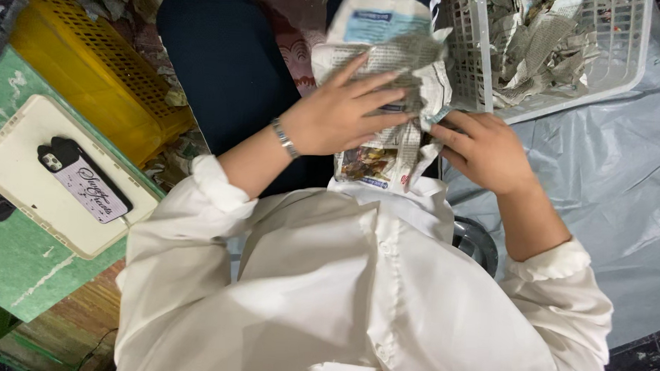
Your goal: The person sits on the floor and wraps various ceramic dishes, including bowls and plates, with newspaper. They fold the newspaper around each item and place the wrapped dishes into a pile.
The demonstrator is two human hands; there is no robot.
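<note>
The left hand (340, 115) lies flat and spread, palm down, pressing the crumpled sheet of printed newspaper (391, 62) against the dark blue lap, a silver metal bracelet (284, 137) at its wrist. The right hand (487, 151) is curled at the sheet's right edge, its fingertips (445, 133) pinching a fold of paper; how tightly it grips I cannot tell. The newspaper sits in the middle of the view, just above the white cotton shirt (355, 283), with its upper part standing free and its lower corner tucked near the shirt front.

To fold or bunch the paper well, it seems best to keep the flat hand as the anchor and let the pinching hand draw the edge inward, since thin newsprint tears if pulled against a loose hold.

A white plastic lattice basket (624, 65) holding more crumpled paper stands just beside the right hand, its near corner almost touching the sheet. A yellow plastic crate (90, 71) lies well apart on the left, near a phone in a black and pale case (84, 180) on a cream tray (25, 194). The grey plastic sheeting (612, 190) to the right offers the widest open room
</note>
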